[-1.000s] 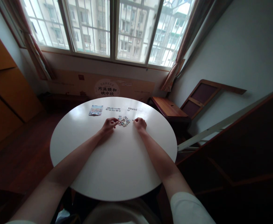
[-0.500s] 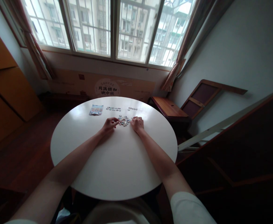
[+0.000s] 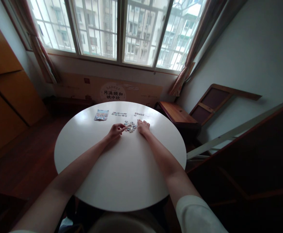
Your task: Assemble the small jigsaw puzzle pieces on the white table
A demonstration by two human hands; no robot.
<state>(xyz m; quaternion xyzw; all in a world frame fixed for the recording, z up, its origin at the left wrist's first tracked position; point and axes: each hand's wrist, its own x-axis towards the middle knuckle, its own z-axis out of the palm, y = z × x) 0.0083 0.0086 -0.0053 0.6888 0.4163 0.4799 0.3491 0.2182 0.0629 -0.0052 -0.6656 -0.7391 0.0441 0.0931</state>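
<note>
White table (image 3: 119, 174), sideways puzzle rows (image 3: 117, 113) beyond jumbled pile (image 3: 131, 127)

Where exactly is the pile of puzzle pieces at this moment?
In the head view, the pile of puzzle pieces lies on the round white table, toward its far side, between the left hand and the right hand.

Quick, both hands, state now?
Left hand: curled beside puzzle pile; can't tell if holding.
Right hand: bent at pile's right edge; can't tell if holding.
</note>
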